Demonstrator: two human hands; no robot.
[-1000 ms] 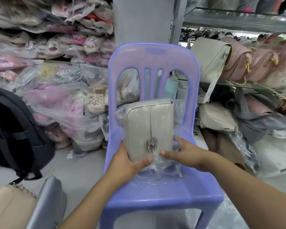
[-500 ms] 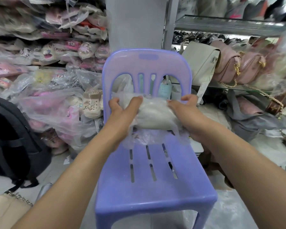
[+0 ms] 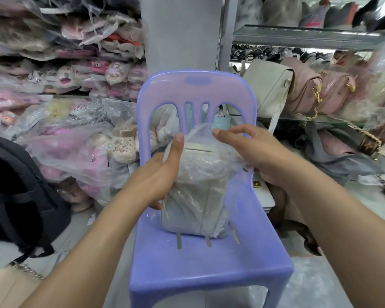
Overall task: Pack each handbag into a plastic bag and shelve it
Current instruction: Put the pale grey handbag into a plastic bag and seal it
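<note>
Head camera looks down on a beige handbag standing upright inside a clear plastic bag, over the far part of the seat of a lilac plastic chair. Whether its bottom edge rests on the seat I cannot tell. The left grip is clamped round the left side of the handbag through the film, thumb up along its edge. The right grip is closed on the plastic bag at the top right, thumb on the crumpled film above the handbag. To the far right a metal shelf carries a beige purse and a pink purse. A black backpack sits on the floor at the left.
</note>
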